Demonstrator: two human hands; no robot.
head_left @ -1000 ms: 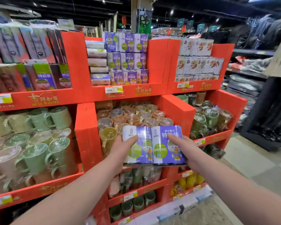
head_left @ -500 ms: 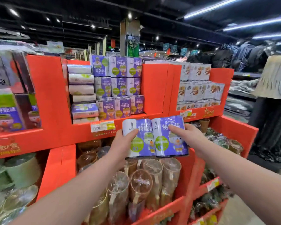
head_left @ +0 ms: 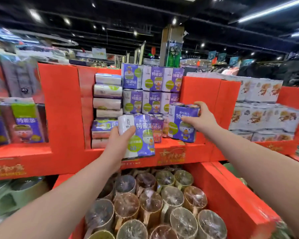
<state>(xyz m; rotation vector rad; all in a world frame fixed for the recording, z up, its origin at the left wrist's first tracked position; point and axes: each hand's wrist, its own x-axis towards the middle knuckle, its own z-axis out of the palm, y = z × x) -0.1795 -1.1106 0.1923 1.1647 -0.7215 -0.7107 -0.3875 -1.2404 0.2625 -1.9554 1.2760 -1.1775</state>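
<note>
I hold two purple-and-white packs with a cartoon duck on the front. My left hand [head_left: 118, 144] grips the left pack [head_left: 141, 135] by its left side, in front of the orange shelf edge. My right hand [head_left: 201, 119] grips the right pack [head_left: 179, 124] by its top right corner, with its base at the orange shelf [head_left: 171, 147] on the right of the stack. A stack of the same purple packs [head_left: 152, 90] fills the shelf behind, three rows high.
White wrapped packs [head_left: 107, 99] are piled left of the purple stack. Orange dividers [head_left: 202, 94] wall the compartment. Wrapped mugs [head_left: 155, 202] fill the bin below. White boxed goods [head_left: 262, 104] stand on the right, green mugs [head_left: 12, 194] lower left.
Both packs, held side by side before, have separated. My right hand moved its pack up and right to the shelf; my left hand still holds the other lower down. The view moved closer.
</note>
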